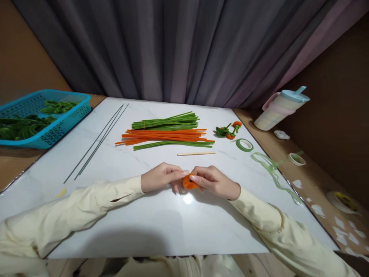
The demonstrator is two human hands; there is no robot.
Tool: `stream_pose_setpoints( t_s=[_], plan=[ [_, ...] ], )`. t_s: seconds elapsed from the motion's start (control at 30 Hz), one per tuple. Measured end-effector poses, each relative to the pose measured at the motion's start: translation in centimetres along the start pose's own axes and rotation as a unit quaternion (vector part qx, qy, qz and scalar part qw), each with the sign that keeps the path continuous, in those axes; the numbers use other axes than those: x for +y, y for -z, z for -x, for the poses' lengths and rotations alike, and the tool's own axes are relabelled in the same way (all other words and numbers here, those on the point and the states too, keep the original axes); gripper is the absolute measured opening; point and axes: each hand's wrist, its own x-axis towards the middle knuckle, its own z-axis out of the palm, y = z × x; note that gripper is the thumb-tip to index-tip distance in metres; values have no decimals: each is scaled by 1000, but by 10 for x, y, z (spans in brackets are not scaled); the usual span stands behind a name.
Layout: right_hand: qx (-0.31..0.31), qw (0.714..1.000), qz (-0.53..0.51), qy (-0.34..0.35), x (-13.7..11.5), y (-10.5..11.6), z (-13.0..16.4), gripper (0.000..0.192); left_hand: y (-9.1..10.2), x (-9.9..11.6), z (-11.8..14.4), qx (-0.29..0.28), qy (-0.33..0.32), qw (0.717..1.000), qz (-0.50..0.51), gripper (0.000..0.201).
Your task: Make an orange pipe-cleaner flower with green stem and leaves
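An orange fuzzy pipe-cleaner flower head (190,183), round with a dark centre, is held between my two hands just above the white tabletop. My left hand (165,177) pinches its left edge, thumb on top and the other fingers curled below. From the right, my right hand (215,181) grips it between thumb and fingers, the thumb near the dark middle. Beyond the hands lies a thin wooden stick (196,154). Farther back are orange pipe cleaners (164,135) between a green bundle (165,122) and a few loose green pipe cleaners (173,144).
Finished-looking green and orange pieces (226,131) lie right of the bundles, by a green tape roll (244,145). Thin wires (99,142) lie left. A blue basket (46,142) holds green pieces. A tumbler (278,109) stands at the right, with tangled green tape (278,179) nearby.
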Motion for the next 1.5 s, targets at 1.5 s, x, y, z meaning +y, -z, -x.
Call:
stream_pose_setpoints(
  t_s=[1.5],
  plan=[
    [204,655,560,465,19,0,10,21,-3,7,10,0,-47,998,33,32]
  ],
)
